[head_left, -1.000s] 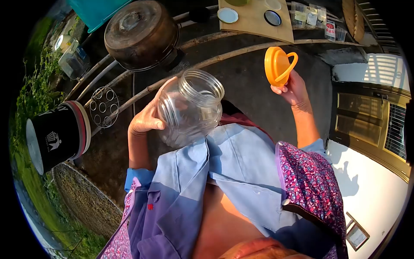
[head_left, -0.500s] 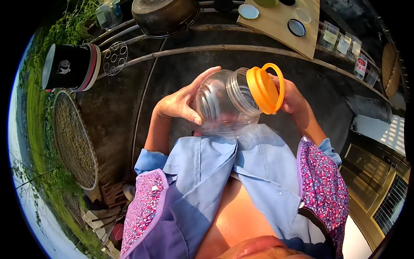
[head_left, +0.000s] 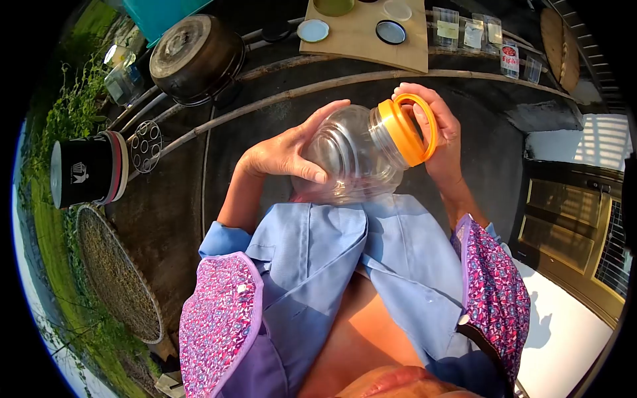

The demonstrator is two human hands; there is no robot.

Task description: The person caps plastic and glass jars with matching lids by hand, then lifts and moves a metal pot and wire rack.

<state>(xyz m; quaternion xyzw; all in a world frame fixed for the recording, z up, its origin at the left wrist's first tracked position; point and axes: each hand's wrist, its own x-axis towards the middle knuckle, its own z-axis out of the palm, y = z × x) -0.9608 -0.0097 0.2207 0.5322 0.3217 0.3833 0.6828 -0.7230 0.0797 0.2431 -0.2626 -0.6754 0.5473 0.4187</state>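
Note:
A clear plastic jar point(head_left: 352, 149) lies tilted on its side in front of my chest, its mouth toward the right. My left hand point(head_left: 292, 147) grips the jar's base end, thumb in front and fingers behind. An orange screw lid point(head_left: 398, 136) with a loop handle sits over the jar's mouth. My right hand point(head_left: 434, 123) is closed on the lid, with fingers at its upper edge and through or behind the loop. Whether the threads are engaged I cannot tell. The jar looks see-through with nothing visible inside.
Ahead, bamboo poles point(head_left: 318, 85) carry a dark pot point(head_left: 196, 60), a wooden board point(head_left: 365, 46) with several lids, and several clear containers point(head_left: 472, 33). At left stand a black bucket point(head_left: 83, 171) and a round woven tray point(head_left: 119, 272). A door point(head_left: 564, 219) is at right.
The orange lid has moved from just off the jar's mouth onto it. My right hand has shifted up around the lid. The head view has turned, so the surroundings shift left.

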